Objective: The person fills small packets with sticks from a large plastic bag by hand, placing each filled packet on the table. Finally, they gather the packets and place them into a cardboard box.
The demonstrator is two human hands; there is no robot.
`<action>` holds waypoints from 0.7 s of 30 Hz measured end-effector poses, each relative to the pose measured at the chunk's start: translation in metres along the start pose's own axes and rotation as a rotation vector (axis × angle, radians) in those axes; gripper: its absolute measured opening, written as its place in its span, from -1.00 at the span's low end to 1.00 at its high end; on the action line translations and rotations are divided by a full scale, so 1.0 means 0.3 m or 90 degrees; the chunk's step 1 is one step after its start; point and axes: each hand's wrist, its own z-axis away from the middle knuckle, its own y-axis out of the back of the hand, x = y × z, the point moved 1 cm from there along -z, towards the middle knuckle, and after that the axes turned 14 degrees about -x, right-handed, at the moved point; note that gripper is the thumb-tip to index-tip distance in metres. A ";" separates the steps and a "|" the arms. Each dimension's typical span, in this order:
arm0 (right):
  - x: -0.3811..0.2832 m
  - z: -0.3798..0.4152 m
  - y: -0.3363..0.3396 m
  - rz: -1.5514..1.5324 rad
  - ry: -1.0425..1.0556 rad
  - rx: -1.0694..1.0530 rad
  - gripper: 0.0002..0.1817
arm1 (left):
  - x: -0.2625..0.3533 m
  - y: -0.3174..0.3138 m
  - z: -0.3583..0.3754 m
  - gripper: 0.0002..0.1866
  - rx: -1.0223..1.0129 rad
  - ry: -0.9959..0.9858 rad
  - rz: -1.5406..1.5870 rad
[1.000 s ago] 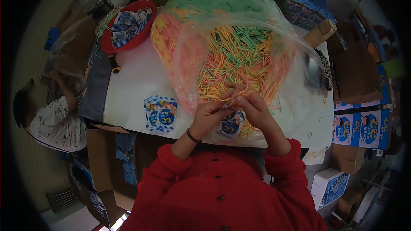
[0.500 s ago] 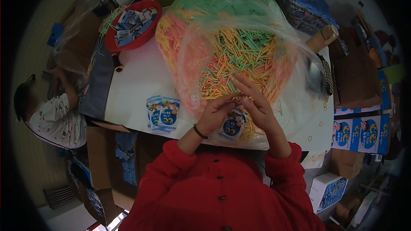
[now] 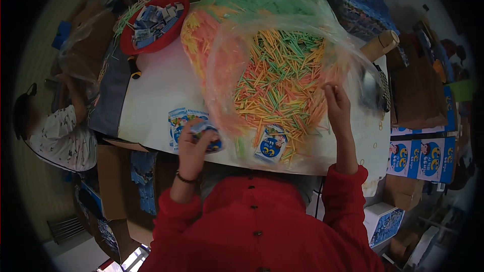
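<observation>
My left hand point(image 3: 191, 148) is closed on a small blue-and-white packet point(image 3: 215, 144), above the left part of the white table. Just behind it lie more printed packets point(image 3: 177, 121), overlapping. My right hand point(image 3: 337, 99) has its fingers pinched together at the right side of a big clear plastic bag point(image 3: 222, 65). What those fingers hold, if anything, is too small to make out. Thin green, yellow, orange and pink sticks point(image 3: 280, 75) fill the open bag. Another packet point(image 3: 271, 143) lies at the bag's near edge, between my hands.
A red basin point(image 3: 174, 32) of small packets stands at the back left, with a black-and-yellow handled tool point(image 3: 134, 68) near it. A cardboard tube point(image 3: 380, 45) lies at the right. Printed boxes point(image 3: 426, 158) are stacked beyond the table. Another person point(image 3: 63, 138) is at the far left.
My hands were together over the packet at the bag's near edge. The left has moved left and taken a packet; the right has moved right and away from me.
</observation>
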 end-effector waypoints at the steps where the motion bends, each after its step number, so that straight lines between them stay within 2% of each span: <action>1: -0.008 -0.004 -0.007 0.003 -0.002 0.002 -0.84 | -0.007 0.065 0.002 -0.66 0.042 -0.014 -0.035; 3: -0.030 -0.005 -0.040 0.254 0.155 -0.165 -0.87 | -0.003 0.156 0.004 -0.65 0.086 -0.024 -0.072; 4: -0.040 -0.004 -0.049 0.252 0.154 -0.166 -0.87 | 0.017 0.188 -0.005 -0.63 0.092 0.015 -0.211; 5: -0.051 -0.003 -0.059 0.318 0.151 -0.226 -0.80 | 0.031 0.203 -0.019 -0.60 0.097 0.054 -0.349; 6: -0.058 0.001 -0.064 0.383 0.146 -0.287 -0.73 | 0.035 0.201 -0.036 -0.60 0.096 0.055 -0.350; 8: -0.064 0.024 -0.064 0.445 0.093 -0.304 -0.71 | 0.053 0.177 -0.055 -0.55 0.222 -0.165 -0.913; 9: -0.062 0.035 -0.064 0.506 0.041 -0.319 -0.69 | 0.052 0.160 -0.055 -0.55 0.220 -0.163 -0.912; 11: -0.020 0.056 -0.078 0.528 0.044 -0.339 -0.68 | 0.048 0.103 -0.055 -0.63 0.232 -0.231 -0.883; 14: -0.002 0.082 -0.109 0.555 0.064 -0.380 -0.68 | 0.001 -0.063 -0.052 -0.76 -0.002 -0.250 -0.829; 15: -0.004 0.088 -0.129 0.558 0.079 -0.396 -0.68 | -0.026 -0.133 -0.054 -0.73 -0.086 -0.258 -0.791; 17: 0.002 0.100 -0.165 0.579 0.083 -0.384 -0.70 | -0.062 -0.258 -0.055 -0.64 -0.148 -0.241 -0.802; 19: 0.028 0.112 -0.189 0.604 0.080 -0.366 -0.72 | -0.118 -0.318 -0.077 -0.60 -0.148 -0.226 -0.812; 21: 0.059 0.109 -0.198 0.628 0.170 -0.295 -0.77 | -0.142 -0.344 -0.093 -0.57 -0.149 -0.214 -0.820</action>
